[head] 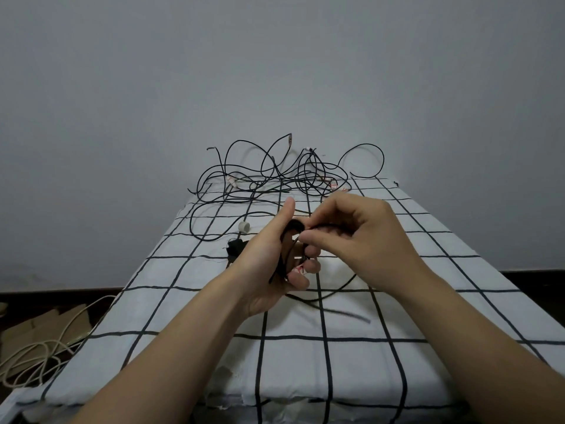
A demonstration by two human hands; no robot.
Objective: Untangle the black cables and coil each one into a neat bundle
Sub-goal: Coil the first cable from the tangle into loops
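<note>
- Our left hand (273,264) grips a cable coil (293,224), half hidden by curled fingers.
- Our right hand (354,232) pinches its strand (324,225).
- Far tangle (275,179): ends indistinct.

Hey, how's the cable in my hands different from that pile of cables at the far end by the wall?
The cable is wound in small tight loops around your left hand, with your right hand pinching it; the pile sprawls in wide loose loops. The cable is held up off the checked cloth except for its trailing tail; the pile lies on the cloth, untouched. Both are thin and black.
</note>
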